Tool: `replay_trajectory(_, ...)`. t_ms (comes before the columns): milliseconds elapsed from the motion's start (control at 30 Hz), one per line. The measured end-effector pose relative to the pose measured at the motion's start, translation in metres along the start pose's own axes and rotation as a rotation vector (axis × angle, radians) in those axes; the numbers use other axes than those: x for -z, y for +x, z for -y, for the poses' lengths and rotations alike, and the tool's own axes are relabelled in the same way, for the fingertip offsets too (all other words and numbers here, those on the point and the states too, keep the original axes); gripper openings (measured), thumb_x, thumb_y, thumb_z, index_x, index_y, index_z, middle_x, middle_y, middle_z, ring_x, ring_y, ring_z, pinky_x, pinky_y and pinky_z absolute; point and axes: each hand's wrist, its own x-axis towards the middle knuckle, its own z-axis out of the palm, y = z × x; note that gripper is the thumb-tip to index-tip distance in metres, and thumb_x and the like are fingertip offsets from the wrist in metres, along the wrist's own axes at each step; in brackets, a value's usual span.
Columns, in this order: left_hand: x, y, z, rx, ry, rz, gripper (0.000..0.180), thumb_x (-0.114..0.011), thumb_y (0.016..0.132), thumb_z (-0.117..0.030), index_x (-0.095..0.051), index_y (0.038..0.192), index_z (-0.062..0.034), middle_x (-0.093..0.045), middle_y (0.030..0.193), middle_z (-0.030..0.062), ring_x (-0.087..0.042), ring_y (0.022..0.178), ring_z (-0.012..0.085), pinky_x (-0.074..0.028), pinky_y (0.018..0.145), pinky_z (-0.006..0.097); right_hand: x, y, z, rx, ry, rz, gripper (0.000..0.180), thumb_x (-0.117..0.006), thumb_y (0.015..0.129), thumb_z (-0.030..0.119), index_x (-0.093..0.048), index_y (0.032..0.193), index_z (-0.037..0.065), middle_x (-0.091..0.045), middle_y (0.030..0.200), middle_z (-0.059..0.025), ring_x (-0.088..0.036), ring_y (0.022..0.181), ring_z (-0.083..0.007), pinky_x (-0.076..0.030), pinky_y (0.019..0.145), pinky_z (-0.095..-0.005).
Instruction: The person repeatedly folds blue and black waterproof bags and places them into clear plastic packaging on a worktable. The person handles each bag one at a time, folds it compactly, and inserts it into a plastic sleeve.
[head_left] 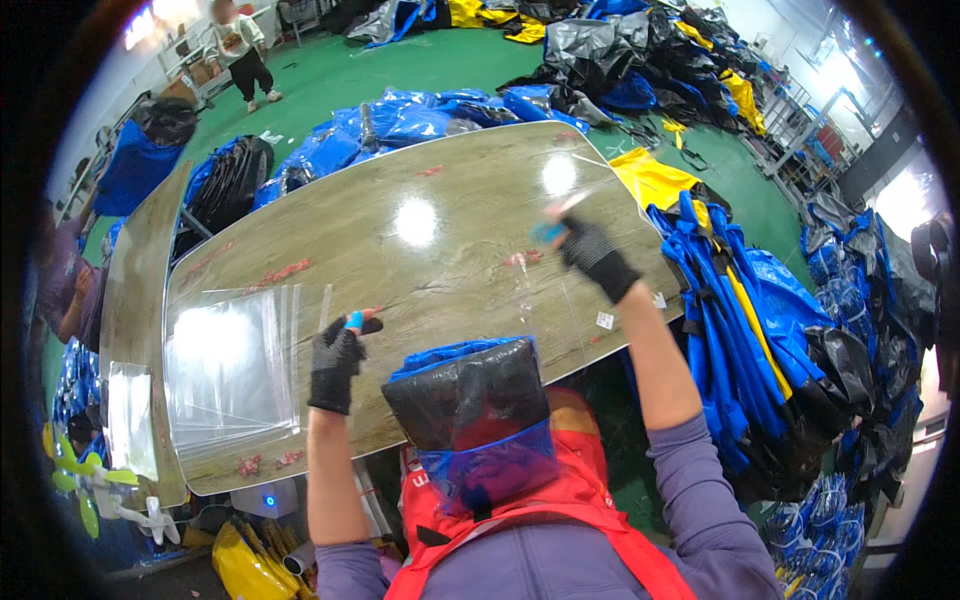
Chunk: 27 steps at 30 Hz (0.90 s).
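My left hand, in a black glove, grips one edge of a clear plastic bag over the near edge of the wood-grain table. My right hand, also gloved, is raised further right and pinches the bag's other edge, so the film is stretched between both hands. A folded blue and black bundle rests against my chest, just below the stretched bag. A stack of flat clear plastic bags lies on the table left of my left hand.
Heaps of blue, black and yellow bags crowd the green floor to the right and behind the table. A second table stands at the left. One person stands far off at the top left. A small fan sits at the lower left.
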Motion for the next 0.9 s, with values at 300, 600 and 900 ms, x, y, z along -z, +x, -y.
replay_trajectory(300,0.013,-0.047,0.022,-0.091,-0.450,0.264,0.038,-0.051,0.098,-0.030,-0.058,0.120,0.0001,-0.044,0.141,0.0193,-0.048,0.126,0.0331,-0.037,0.106,0.045,-0.035,-0.084,-0.013,0.087,0.429,0.480,0.039,-0.061,0.091,0.024,-0.056,0.126,0.007,-0.058,0.127,-0.0109,-0.059,0.114,-0.0236,-0.044,0.100,-0.0438)
replay_trajectory(600,-0.004,-0.073,-0.032,-0.346,0.691,0.018,0.018,-0.053,0.072,-0.003,-0.067,0.082,0.0001,-0.062,0.116,0.0202,-0.054,0.114,0.0341,-0.040,0.099,0.038,-0.036,-0.128,0.006,0.609,-0.514,0.082,0.030,-0.067,0.069,0.027,-0.066,0.093,0.010,-0.064,0.088,-0.0111,-0.059,0.091,-0.0331,-0.046,0.078,-0.0444)
replay_trajectory(900,-0.068,-0.084,0.099,-0.454,0.458,-0.138,0.075,-0.055,0.090,-0.044,-0.028,0.142,0.0013,-0.042,0.139,0.0197,-0.044,0.125,0.0308,-0.026,0.108,0.044,0.004,-0.156,-0.023,0.261,-0.606,0.171,0.036,-0.066,0.074,0.022,-0.063,0.106,0.007,-0.065,0.096,-0.0191,-0.063,0.096,-0.0359,-0.049,0.083,-0.0416)
